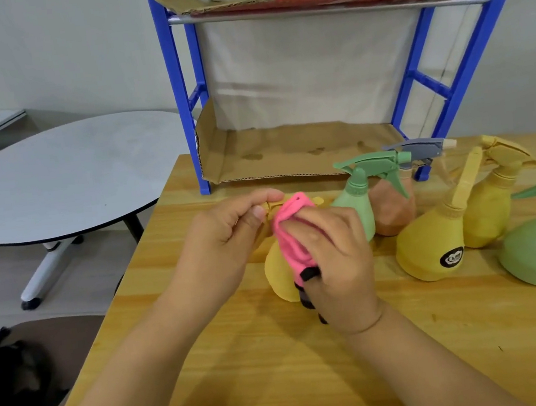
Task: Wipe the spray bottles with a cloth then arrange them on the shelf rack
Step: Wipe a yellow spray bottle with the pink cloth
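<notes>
Pinching the light, likely slippery yellow bottle by its thin top with the left hand, rubbing it with the soft pink cloth gripped in the right hand

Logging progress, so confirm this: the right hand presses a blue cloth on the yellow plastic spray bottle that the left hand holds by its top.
The cloth is pink, not blue, as the head view shows; the right hand presses it on the yellow plastic spray bottle the left hand holds by its top.
</notes>
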The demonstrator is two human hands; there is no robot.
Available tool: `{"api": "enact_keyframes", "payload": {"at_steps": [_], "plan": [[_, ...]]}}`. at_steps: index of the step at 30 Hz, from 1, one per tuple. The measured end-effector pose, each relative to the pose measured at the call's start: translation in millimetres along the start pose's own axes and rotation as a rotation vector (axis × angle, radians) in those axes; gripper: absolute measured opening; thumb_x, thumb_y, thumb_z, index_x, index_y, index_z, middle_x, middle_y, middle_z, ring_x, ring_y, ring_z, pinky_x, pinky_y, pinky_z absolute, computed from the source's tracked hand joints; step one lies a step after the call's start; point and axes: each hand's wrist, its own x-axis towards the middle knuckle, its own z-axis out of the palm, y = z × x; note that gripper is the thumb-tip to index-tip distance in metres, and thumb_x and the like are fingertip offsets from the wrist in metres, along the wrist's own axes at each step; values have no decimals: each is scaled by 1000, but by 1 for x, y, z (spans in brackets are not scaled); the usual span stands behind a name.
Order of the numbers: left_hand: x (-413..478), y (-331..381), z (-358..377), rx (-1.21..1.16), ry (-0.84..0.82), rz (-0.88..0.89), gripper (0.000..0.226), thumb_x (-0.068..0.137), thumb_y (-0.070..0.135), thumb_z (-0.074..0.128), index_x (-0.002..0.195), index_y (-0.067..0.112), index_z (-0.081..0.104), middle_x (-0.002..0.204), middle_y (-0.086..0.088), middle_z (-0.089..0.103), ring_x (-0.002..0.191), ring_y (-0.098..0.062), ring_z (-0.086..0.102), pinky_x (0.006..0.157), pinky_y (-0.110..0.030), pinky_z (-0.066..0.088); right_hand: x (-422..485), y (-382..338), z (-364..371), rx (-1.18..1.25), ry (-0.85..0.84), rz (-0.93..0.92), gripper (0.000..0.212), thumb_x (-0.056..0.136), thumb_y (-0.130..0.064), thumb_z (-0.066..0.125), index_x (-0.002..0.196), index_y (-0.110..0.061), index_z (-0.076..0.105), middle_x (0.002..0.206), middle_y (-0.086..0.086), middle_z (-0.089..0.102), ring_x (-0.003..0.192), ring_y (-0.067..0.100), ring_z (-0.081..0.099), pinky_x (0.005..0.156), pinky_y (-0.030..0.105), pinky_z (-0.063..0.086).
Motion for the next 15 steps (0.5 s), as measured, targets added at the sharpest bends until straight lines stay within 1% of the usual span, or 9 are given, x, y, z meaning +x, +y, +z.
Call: {"api": "enact_keyframes", "payload": {"at_steps": [2, 3, 5, 7, 9, 11, 13, 14, 15], "plan": [[1, -2, -1, 49, 22, 1, 30, 94, 9, 47, 101, 32, 65, 81, -11, 68, 71, -16, 60, 64, -19, 49, 0, 10, -7, -23, -3, 71, 33, 75, 5, 60, 106, -5, 67, 110, 4, 62, 93, 25, 50, 80, 26, 43], [1, -2, -2, 68, 25, 3, 31, 94, 10, 48, 100, 35, 64, 84, -10, 69, 72, -13, 61, 65, -18, 49, 0, 11, -9, -33, -7, 79, 35, 74, 5, 58, 106, -5, 67, 108, 6, 63, 94, 25, 50, 81, 24, 42], [1, -1, 0, 95, 22, 17, 30, 94, 9, 48, 101, 34, 64, 85, -8, 69, 72, -1, 61, 64, -8, 46, 2, 10, -10, -31, 0, 69, 30, 81, -1, 54, 108, -4, 66, 105, 9, 64, 94, 24, 51, 82, 23, 42], [1, 1, 2, 65, 15, 21, 29, 94, 7, 47, 104, 27, 65, 85, -10, 70, 73, -5, 61, 64, -6, 45, 5, 3, -7, -7, 0, 31, 28, 87, -3, 53, 112, -2, 64, 109, 9, 62, 95, 25, 52, 83, 27, 44], [2, 1, 3, -11, -4, 18, 29, 94, 4, 46, 106, 20, 67, 86, -6, 71, 70, -7, 60, 62, -8, 45, 6, -4, -2, -6, -16, -38, 28, 90, -6, 52, 116, -3, 63, 114, 5, 55, 97, 26, 51, 83, 31, 45], [1, 1, 2, -62, -18, 5, 31, 95, 2, 44, 105, 19, 68, 83, 2, 72, 67, -5, 58, 60, -14, 46, 6, -7, 4, -17, -35, -85, 27, 93, -11, 54, 118, -7, 63, 117, 3, 51, 99, 25, 50, 82, 34, 47], [1, 2, 1, -67, -25, 6, 32, 95, 1, 43, 104, 20, 68, 85, 2, 71, 68, -11, 60, 60, -20, 48, 4, -6, 7, -12, -30, -95, 30, 90, -11, 62, 119, -11, 63, 119, 1, 51, 100, 24, 50, 78, 38, 48], [0, 4, 1, -58, -34, 17, 32, 95, 1, 43, 105, 20, 68, 88, 1, 71, 70, -11, 62, 60, -20, 49, 3, -3, 6, -13, -32, -97, 33, 88, -10, 66, 120, -13, 62, 120, 1, 51, 101, 24, 49, 77, 39, 48], [0, 5, 1, -45, -36, 26, 33, 95, 1, 44, 104, 22, 68, 89, 2, 71, 72, -7, 63, 61, -15, 48, 1, 1, 4, -20, -45, -96, 35, 87, -10, 67, 121, -14, 62, 122, 1, 50, 102, 24, 48, 78, 39, 48]]}}
